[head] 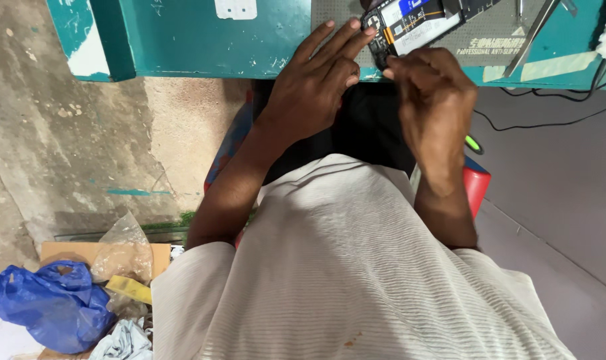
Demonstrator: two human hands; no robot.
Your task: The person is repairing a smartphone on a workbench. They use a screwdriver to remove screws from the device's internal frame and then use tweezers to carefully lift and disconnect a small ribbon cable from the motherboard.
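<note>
An opened phone (409,23) with its back off lies on a grey mat (489,37) at the edge of a teal workbench (203,37). My left hand (316,83) rests at the bench edge with its fingers spread, the fingertips touching the phone's left end. My right hand (433,87) is curled at the phone's near corner, its fingertips pinched together on the edge; anything held between them is too small to tell. A white ribbed shirt fills the lower part of the view.
Metal tweezers (533,33) lie on the mat to the right. Black cables (549,113) trail off the bench at right. A red stool edge (476,187) shows below. On the concrete floor at left sit a blue plastic bag (49,307), clear bag and cardboard box.
</note>
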